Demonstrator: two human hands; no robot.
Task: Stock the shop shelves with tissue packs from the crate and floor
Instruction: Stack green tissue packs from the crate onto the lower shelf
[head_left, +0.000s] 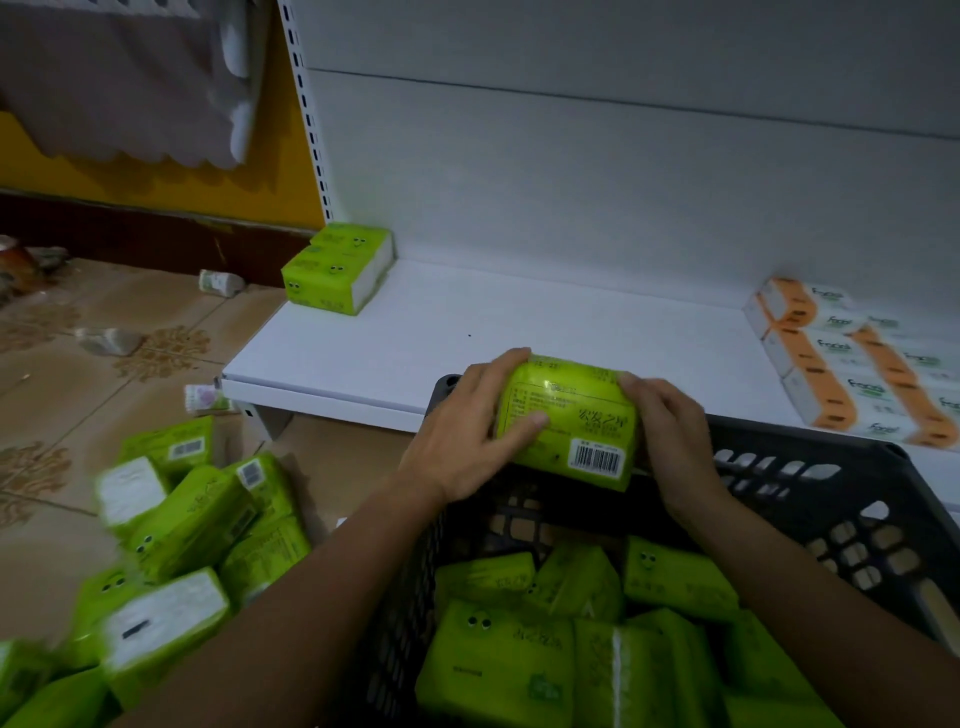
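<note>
Right now it's the carry-over step: 1 green tissue pack (576, 415) is up in the air, barcode side facing the camera, right over the far rim of the dark crate (831, 467) and at the front edge of the white shelf (519, 322). Both hands are on it. The left hand (467, 431) wraps the left end with the thumb lying across the printed face, and the right hand (670, 441) cups the right end, fingers curled around it. So neither hand is free.

The shelf has a small green stack (337, 267) tucked in the back left corner and orange packs (852, 364) lined up along the right side, with a big bare stretch between them.

My guess for the next move: push the pack forward and left, and set it down flat just beside the green stack so the matching ones sit together, then let go with both hands. It looks soft, so a gentle squeeze should do.

Loads left to do, I'd say. The crate packs (571, 649) are heaped up, and the floor pile (182, 519) to the left hasn't been shelved.
</note>
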